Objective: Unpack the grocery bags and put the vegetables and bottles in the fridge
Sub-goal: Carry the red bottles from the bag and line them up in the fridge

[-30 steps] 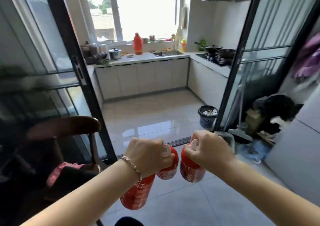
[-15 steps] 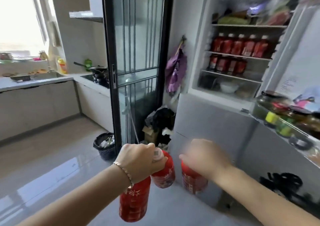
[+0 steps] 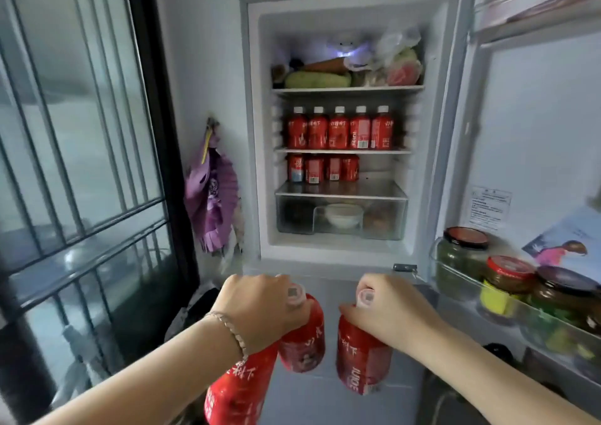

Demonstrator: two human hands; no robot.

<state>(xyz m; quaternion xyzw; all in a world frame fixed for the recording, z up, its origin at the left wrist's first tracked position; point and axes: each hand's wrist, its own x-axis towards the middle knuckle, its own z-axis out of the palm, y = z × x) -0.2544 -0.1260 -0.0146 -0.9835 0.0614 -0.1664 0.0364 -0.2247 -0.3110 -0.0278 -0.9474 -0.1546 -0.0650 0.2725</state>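
Risk lies with the left hand, low in the frame: its fingers curl round the necks of two red bottles together, so one may slip out. The right hand grips a third bottle. All three hang below the open fridge.

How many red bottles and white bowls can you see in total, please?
Red bottles: 12 (left hand 2, right hand 1, shelves 9)
White bowls: 1
Total: 13
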